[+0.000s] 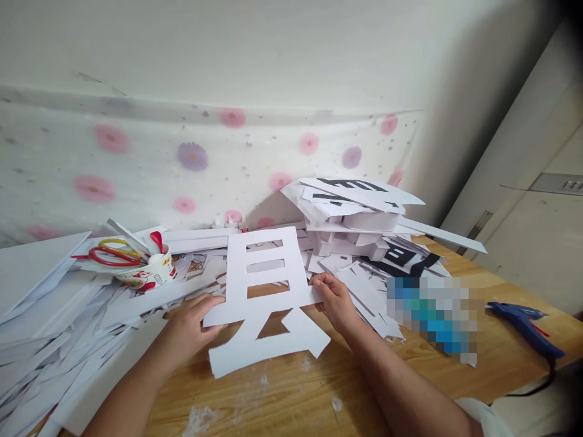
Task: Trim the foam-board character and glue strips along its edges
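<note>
Between my hands, a white paper cut-out character [237, 303] is held up at a tilt over the wooden table. Three slots and a lower angular opening are cut through it. My left hand [194, 318] pinches its left side edge, thumb below and fingers on top. On the opposite edge, my right hand [334, 297] grips a short side arm of the same cut-out. The lower part of the cut-out spreads out toward me, free of both hands.
Paper strips [40, 376] heap up on the left. Behind them stands a paper tub [157, 271] with red-handled scissors [116, 255]. Stacked white cut-outs [355, 206] rise at the back right. A blue glue gun [523, 328] lies on the wooden table [282, 400] near its right edge.
</note>
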{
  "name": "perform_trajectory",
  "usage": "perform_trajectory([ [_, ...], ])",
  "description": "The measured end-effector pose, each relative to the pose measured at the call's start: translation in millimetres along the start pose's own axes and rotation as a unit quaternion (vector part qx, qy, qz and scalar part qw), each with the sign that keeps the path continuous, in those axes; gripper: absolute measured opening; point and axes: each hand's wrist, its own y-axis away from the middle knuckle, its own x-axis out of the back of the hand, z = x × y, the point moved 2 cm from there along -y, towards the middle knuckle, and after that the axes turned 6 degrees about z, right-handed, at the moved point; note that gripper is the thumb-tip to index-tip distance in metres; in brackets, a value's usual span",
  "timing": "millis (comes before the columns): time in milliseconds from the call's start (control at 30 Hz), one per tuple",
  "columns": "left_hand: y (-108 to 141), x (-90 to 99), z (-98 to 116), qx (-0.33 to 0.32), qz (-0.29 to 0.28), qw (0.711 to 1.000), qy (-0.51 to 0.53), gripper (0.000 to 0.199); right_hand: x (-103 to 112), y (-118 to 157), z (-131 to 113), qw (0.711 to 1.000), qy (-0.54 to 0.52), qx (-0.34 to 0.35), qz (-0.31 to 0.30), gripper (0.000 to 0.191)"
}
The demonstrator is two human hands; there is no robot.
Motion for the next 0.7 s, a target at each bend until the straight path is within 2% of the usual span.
perform_trajectory([
  [133, 0.1, -1.4, 3.0, 0.021, -0.038, 0.999, 0.006, 0.043, -0.6, -0.4, 1.5, 1.000, -0.004, -0.017, 0.000, 0.032],
  [233, -0.8, -0.3, 7.5, 0.013, -0.058, 0.998, 0.021, 0.041, -0.5, -1.3, 3.8, 1.000, -0.001, -0.023, 0.003, 0.033],
  [567, -1.2, 5.1, 11.1, 0.007, -0.040, 0.999, 0.035, 0.039, -1.8, 0.3, 7.1, 0.999, 0.005, -0.037, 0.013, 0.037],
  [700, -1.3, 7.8, 13.5, 0.010, -0.056, 0.997, 0.049, 0.036, -3.7, -1.0, 11.0, 0.999, 0.002, -0.038, 0.011, 0.037],
])
